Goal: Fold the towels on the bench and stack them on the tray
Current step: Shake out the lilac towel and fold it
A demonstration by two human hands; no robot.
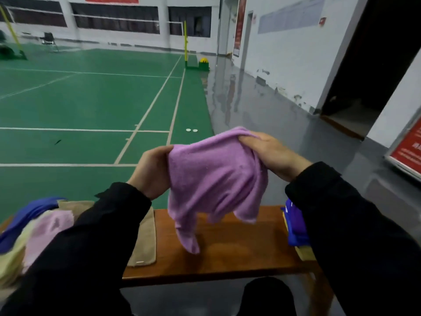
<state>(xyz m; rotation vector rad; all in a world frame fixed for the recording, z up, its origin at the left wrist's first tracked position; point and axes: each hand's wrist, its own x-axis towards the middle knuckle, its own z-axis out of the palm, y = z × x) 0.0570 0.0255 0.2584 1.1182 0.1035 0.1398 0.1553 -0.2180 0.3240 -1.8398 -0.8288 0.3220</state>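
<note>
- The left hand (153, 172) grips one upper edge of a soft lilac terry towel (214, 179), fingers curled into the cloth.
- The right hand (271, 153) clutches the opposite upper edge, bunching it.
- The lilac towel hangs in the air between both hands above the brown wooden bench (239, 254), its lowest corner close to the bench top.
- A loose heap of blue, pale yellow, pink and tan towels (45, 229) lies at the bench's left end.
- A stack of folded blue and purple towels (296, 226) sits at the right end, partly hidden by the black sleeve (355, 236).
</note>
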